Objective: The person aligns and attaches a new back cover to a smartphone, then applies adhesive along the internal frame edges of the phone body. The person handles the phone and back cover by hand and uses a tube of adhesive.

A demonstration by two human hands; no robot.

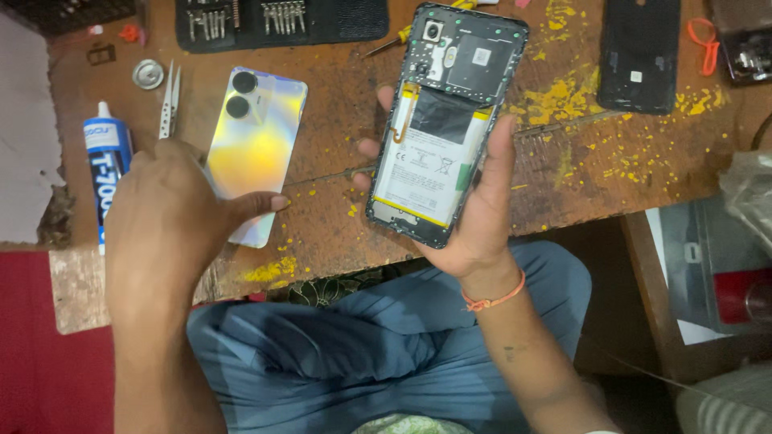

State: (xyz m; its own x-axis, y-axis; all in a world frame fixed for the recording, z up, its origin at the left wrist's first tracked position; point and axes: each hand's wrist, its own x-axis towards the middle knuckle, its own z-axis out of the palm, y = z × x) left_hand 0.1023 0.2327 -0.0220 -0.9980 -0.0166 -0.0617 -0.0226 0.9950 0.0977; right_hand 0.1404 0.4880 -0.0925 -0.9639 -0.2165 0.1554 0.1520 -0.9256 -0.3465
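Opened phone (441, 128) in right hand (474, 217) | back cover (253, 153) under left hand (173, 217) | tweezers (170, 100) beside

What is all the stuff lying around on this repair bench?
opened phone: one, black frame, battery showing, in right hand
back cover: one, shiny iridescent, on bench under left hand
tweezers: one, silver, left of the cover
glue tube: one, blue and white, far left
metal disc: one, silver, above tweezers
tool pouch: one, black, top edge
black cover: one, top right
bench: one, brown, yellow-flecked
left hand: resting on back cover
right hand: fingers around opened phone
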